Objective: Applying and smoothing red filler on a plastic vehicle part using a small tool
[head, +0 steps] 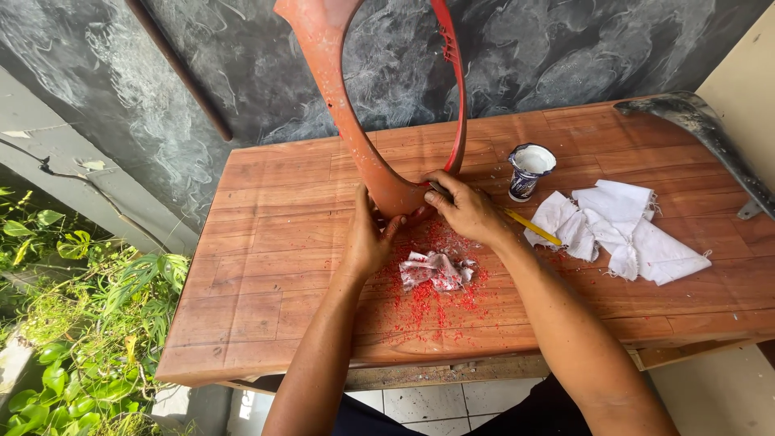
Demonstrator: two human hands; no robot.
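Head view looks down on a wooden bench (266, 242), where a big red plastic panel (339, 105) shaped like a curved loop stands upright with its lower end resting near the bench's middle. Left hand (367, 238) is clenched around that lower end from the left, while the right hand (464, 206) presses against it from the right, fingers curled on the panel's edge. White rags (638, 234) lie to the right, a crumpled red-stained scrap (436, 270) sits amid red flakes (428, 307) just below the hands, a small white-filled cup (529, 171) stands near the right hand, and a yellow pencil (533, 228) lies beside the rags.
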